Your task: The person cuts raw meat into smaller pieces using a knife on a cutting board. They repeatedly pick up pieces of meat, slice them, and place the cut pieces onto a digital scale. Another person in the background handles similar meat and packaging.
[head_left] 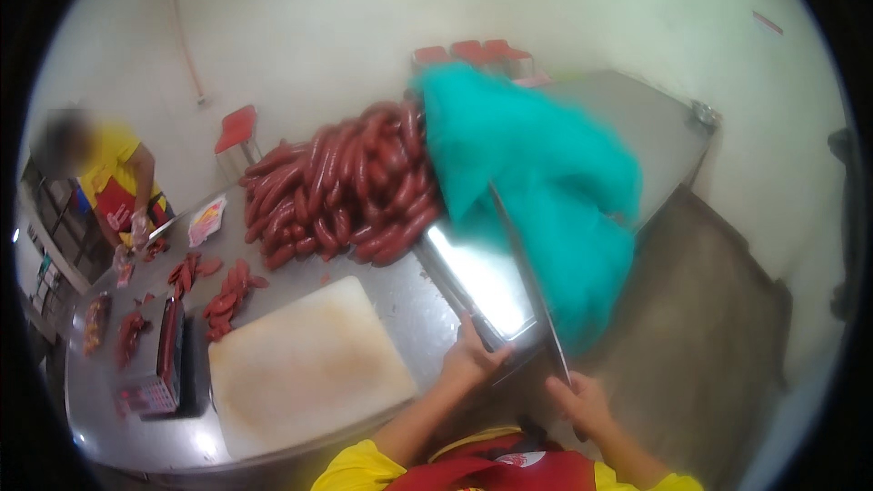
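Observation:
My right hand [576,400] is closed round a long knife [536,300], its blade pointing up and forward across a blurred teal cloth or bag [555,218]. My left hand [471,355] is closed at the right edge of the steel table, on a dark, narrow thing that I cannot make out, beside a shiny metal surface [491,282]. A white cutting board [309,364] lies left of that hand. Beyond the board, a large pile of red-brown sausages [336,191] touches the teal material.
A co-worker [118,164] in yellow works at the far left. Cut pieces [232,300], a boxy metal item [155,373] and a packet [207,223] lie on the steel table [173,445]. Red stools [235,127] stand behind. A steel surface [618,109] extends at back right.

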The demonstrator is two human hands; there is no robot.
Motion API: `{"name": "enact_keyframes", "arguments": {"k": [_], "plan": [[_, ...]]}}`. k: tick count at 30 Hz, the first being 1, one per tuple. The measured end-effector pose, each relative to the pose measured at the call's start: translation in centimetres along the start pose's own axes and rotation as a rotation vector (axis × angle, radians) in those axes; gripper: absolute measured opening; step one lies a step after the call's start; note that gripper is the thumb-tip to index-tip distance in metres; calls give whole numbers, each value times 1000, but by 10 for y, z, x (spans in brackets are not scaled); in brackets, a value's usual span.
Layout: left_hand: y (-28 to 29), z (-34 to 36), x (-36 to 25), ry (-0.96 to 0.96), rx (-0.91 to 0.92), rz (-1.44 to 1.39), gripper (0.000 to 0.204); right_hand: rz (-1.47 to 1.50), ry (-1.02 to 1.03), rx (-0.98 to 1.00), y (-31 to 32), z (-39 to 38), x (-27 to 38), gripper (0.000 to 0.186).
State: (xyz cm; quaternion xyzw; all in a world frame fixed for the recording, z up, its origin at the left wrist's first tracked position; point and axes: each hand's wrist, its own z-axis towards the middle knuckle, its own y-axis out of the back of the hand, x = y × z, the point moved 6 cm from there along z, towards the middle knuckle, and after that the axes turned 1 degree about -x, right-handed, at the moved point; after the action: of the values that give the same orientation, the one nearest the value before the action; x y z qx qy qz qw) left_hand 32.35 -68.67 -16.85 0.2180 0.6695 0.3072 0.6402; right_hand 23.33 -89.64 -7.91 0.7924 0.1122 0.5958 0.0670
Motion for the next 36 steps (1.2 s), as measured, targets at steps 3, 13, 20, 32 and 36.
{"name": "enact_keyframes", "arguments": {"k": [3,13,20,32,36], "plan": [[-11,10,-5,70,-313,-152,104,-128,-17,33,44,-2,-32,39],[17,-136,6,467,45,-966,32,-276,24,-20,146,11,-108,45],[12,-214,-13,547,58,-477,30,-565,706,54,102,9,-47,58],[23,-230,-49,225,-55,-97,47,-619,225,-184,194,38,-114,68],[-20,-221,-56,399,-33,-230,29,-633,664,-10,114,5,-96,66]]}}
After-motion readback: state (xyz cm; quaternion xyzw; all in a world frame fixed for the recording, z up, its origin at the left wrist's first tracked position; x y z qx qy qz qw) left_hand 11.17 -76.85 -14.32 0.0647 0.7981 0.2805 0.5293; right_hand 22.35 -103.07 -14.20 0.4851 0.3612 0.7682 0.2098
